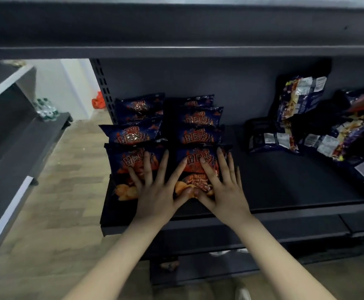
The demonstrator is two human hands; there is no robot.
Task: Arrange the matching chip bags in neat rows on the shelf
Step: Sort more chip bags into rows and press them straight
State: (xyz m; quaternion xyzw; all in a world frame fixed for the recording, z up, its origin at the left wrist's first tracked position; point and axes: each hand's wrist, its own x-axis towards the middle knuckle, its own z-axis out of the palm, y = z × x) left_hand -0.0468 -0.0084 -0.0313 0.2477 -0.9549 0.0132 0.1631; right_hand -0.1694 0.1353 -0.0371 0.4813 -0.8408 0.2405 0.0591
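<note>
Pressing down on two rows, I have my left hand (152, 187) spread with straight fingers on the left front bag (122, 161), its thumb reaching the right front bag (198, 156). My right hand (224, 187) lies flat there too, and neither hand grips anything. The matching chip bags (131, 134) run back along the left end of the shelf (285, 187). I judge this step is squaring up: push evenly with the palms, align both front edges, and avoid crushing chips. Loose bags (328, 137) lie unsorted, well apart to the right.
</note>
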